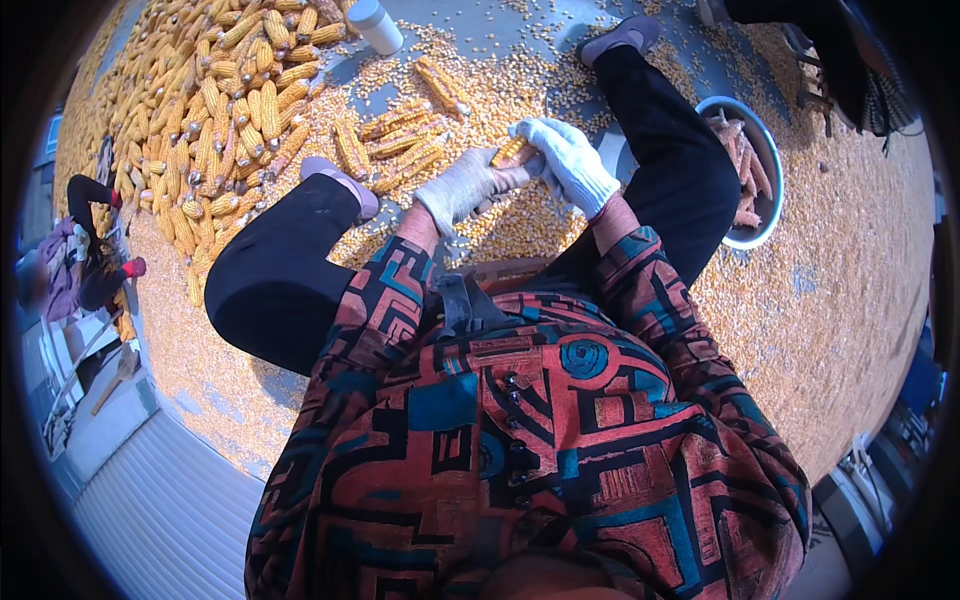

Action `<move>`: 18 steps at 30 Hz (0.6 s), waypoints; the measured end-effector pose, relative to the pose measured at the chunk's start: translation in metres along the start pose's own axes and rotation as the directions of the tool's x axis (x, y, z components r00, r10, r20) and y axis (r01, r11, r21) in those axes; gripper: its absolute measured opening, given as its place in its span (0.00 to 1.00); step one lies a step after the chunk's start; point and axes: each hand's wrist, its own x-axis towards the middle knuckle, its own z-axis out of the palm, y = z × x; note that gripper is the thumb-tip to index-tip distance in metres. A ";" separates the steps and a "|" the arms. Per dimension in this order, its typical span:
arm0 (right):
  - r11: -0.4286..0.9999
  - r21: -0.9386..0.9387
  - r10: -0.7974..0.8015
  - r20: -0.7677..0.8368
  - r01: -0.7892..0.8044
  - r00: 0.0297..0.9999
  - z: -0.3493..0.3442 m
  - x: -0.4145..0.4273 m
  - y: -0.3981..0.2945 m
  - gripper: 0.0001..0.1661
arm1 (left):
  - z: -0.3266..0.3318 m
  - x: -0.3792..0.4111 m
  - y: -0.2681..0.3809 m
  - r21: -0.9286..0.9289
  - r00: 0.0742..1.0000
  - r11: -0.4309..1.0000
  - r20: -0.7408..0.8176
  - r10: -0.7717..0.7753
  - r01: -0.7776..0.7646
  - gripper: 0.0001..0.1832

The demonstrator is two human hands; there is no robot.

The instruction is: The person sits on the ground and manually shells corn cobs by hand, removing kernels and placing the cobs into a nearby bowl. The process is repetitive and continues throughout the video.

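Note:
Both my hands wear light knit gloves and meet above the loose kernels between my knees. My left hand [466,186], in a greyer, soiled glove, is closed around the lower part of a partly shelled corn cob [510,154]. My right hand [566,161], in a whiter glove, grips the same cob from the other side, with its fingers partly hidden. Several partly shelled cobs [405,142] lie just beyond my left hand, and another cob [442,84] rests farther out. Loose corn kernels [517,232] cover the ground under my hands.
A big heap of yellow corn cobs [240,105] rises at the upper left, beside a white lidded container [375,28]. A basin [780,169] at the right holds bare cobs [742,169]. One person [64,259] sits at the far left; another person [825,45] is at the upper right.

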 end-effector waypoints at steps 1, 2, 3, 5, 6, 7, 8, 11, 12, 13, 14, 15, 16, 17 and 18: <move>0.999 0.037 -0.024 0.010 0.024 1.000 0.001 0.000 0.002 0.23 | -0.005 0.001 -0.002 -0.028 0.999 0.999 0.025 -0.021 0.022 0.26; 0.996 0.074 -0.049 0.018 0.048 0.999 0.002 0.000 0.006 0.26 | -0.009 0.002 -0.003 -0.055 0.998 0.997 0.050 -0.042 0.045 0.25; 0.991 0.111 -0.074 0.029 0.071 0.997 0.004 0.000 0.007 0.29 | -0.012 0.002 -0.002 -0.082 0.995 0.994 0.074 -0.063 0.069 0.25; 0.993 0.100 -0.059 0.035 0.055 0.998 0.006 0.001 0.005 0.28 | -0.007 0.010 -0.010 0.007 0.992 0.993 -0.043 0.119 -0.118 0.24; 0.999 0.038 -0.028 -0.008 0.028 1.000 0.011 0.001 0.001 0.28 | -0.002 0.026 -0.030 0.096 0.959 0.964 -0.113 0.258 -0.248 0.24; 1.000 -0.020 0.001 -0.063 -0.002 0.998 0.013 0.001 -0.001 0.29 | 0.003 0.029 -0.030 0.179 0.935 0.938 -0.145 0.323 -0.296 0.24; 0.984 -0.177 -0.056 -0.131 0.032 0.990 0.012 0.009 0.012 0.29 | 0.008 0.032 -0.031 0.264 0.906 0.905 -0.177 0.385 -0.333 0.23; 0.985 -0.152 -0.093 -0.073 0.082 0.993 0.008 0.006 0.009 0.30 | 0.011 0.007 -0.003 -0.001 0.994 0.996 -0.061 0.087 -0.088 0.22; 0.996 -0.064 -0.070 -0.019 0.069 0.997 0.007 0.003 0.006 0.31 | 0.002 -0.003 0.006 -0.076 1.000 0.997 -0.014 0.009 -0.010 0.19; 0.997 -0.027 -0.073 0.000 0.073 0.997 0.007 0.002 0.005 0.32 | 0.002 -0.003 0.005 -0.072 0.999 0.997 -0.030 0.023 -0.025 0.19; 0.997 0.010 -0.076 0.018 0.076 0.997 0.006 0.001 0.005 0.34 | 0.002 -0.002 0.003 -0.068 0.998 0.997 -0.046 0.036 -0.039 0.19; 0.996 0.050 -0.079 0.035 0.077 0.996 0.007 0.001 0.004 0.36 | 0.000 -0.002 0.004 -0.063 0.997 0.997 -0.060 0.049 -0.052 0.18; 0.994 -0.078 -0.083 -0.038 0.080 0.996 0.011 0.003 0.005 0.38 | 0.002 -0.004 0.011 -0.016 0.998 0.999 -0.045 0.051 -0.051 0.18; 0.976 -0.204 -0.097 -0.108 0.073 0.989 0.016 0.007 0.008 0.41 | 0.004 0.010 -0.004 0.042 0.970 0.977 -0.118 0.214 -0.211 0.18; 0.943 -0.329 -0.115 -0.176 0.052 0.978 0.019 0.009 0.011 0.43 | 0.012 0.017 -0.008 0.105 0.910 0.927 -0.180 0.373 -0.360 0.18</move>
